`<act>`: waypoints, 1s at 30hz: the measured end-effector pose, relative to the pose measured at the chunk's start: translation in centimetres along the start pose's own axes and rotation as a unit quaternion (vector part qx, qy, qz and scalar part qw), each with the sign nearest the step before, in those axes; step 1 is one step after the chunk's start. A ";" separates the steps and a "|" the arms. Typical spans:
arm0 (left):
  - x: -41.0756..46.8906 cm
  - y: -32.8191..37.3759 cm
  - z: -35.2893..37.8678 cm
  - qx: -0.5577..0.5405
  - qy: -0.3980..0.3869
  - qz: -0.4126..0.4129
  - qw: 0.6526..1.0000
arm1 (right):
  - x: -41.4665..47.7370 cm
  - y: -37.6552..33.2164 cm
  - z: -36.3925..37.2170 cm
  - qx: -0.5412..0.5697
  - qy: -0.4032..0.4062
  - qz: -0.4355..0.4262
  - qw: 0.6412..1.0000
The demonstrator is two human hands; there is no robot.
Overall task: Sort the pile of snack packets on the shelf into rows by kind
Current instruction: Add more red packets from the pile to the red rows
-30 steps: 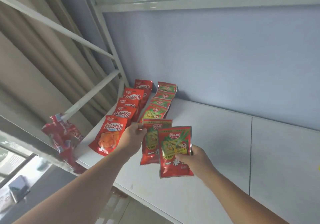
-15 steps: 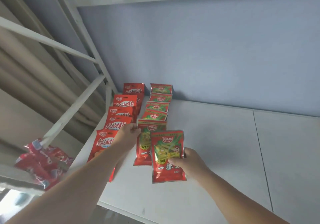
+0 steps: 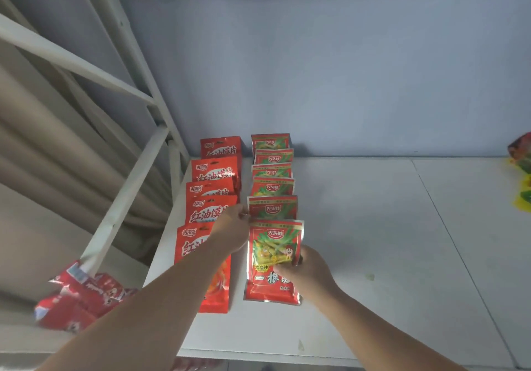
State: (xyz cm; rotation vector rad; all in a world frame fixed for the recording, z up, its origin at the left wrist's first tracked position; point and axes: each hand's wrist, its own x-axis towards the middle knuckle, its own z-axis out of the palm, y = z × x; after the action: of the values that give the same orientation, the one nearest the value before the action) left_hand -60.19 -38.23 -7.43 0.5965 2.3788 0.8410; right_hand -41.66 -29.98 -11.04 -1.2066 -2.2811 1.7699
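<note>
Two rows of snack packets run from the wall toward me on the white shelf (image 3: 373, 227). The left row is several red packets (image 3: 214, 169) with white lettering. The right row is several red-and-green packets (image 3: 273, 186), overlapping. My right hand (image 3: 304, 270) grips the nearest red-and-green packet (image 3: 271, 258) by its right edge, at the front of that row. My left hand (image 3: 234, 234) pinches the top left corner of the packet behind it (image 3: 273, 208), its forearm lying over the front red packet (image 3: 195, 251).
A heap of red packets (image 3: 83, 293) lies on a lower ledge at the left, beyond the shelf's white metal frame (image 3: 129, 189). More colourful packets (image 3: 521, 169) show at the far right edge against the blue wall. The shelf's front edge is near me.
My right hand has brought its packet left and down onto the front of the red-and-green row, over the packet my left hand holds. The camera has swung to face the shelf more squarely.
</note>
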 end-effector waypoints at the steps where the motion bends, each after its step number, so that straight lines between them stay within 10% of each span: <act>1: -0.1 0.1 -0.3 0.006 0.000 0.006 1.000 | -0.1 0.0 0.3 0.001 0.000 0.004 1.000; 30: -3.6 -0.8 0.5 -0.098 -0.110 -0.047 0.988 | 1.1 0.5 3.3 -0.039 0.155 0.004 0.987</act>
State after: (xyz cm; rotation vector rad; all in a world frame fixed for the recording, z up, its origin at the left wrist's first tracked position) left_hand -57.34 -40.64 -7.09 0.4677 2.0788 0.9044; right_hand -43.66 -32.00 -13.11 -1.3906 -2.1826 1.3898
